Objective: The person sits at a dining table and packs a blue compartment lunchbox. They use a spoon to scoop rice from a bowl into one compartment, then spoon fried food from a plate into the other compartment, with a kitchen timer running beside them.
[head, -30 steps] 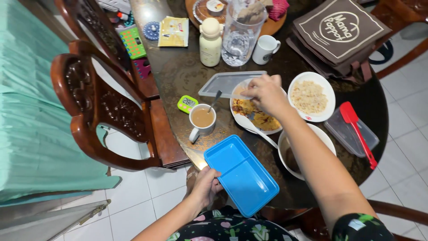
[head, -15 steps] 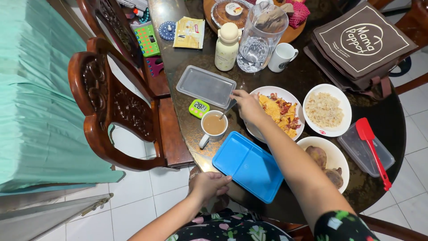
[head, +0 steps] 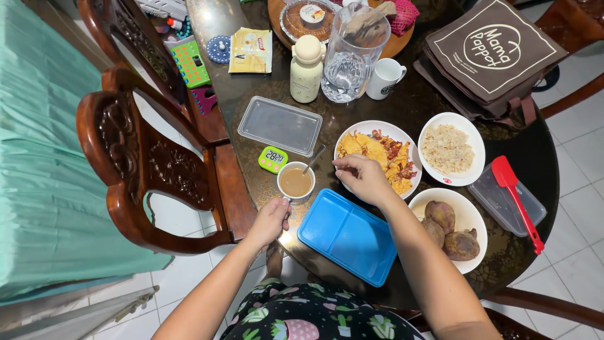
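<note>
My left hand (head: pixel 270 220) reaches up from the table's near edge, and its curled fingers close around the handle of a white mug (head: pixel 296 181). The mug holds a brown drink and a spoon (head: pixel 314 157). My right hand (head: pixel 362 177) lies over the near-left rim of a white plate of egg and fried bits (head: pixel 377 151). Its fingertips are pinched together just right of the spoon, and nothing shows between them. A blue rectangular container (head: pixel 349 236) sits at the table edge below both hands.
A clear lid (head: pixel 280 126) and a green timer (head: pixel 272 159) lie left of the mug. To the right are a rice plate (head: pixel 450 149), a plate of sweet potatoes (head: pixel 465 214) and a red spatula (head: pixel 516 198) on a clear box. A water pitcher (head: pixel 352 56) stands behind. Carved wooden chairs (head: pixel 151 164) crowd the left.
My left hand moved from the table edge by the blue container up to the mug handle. My right hand slid from the plate's middle to its near-left rim.
</note>
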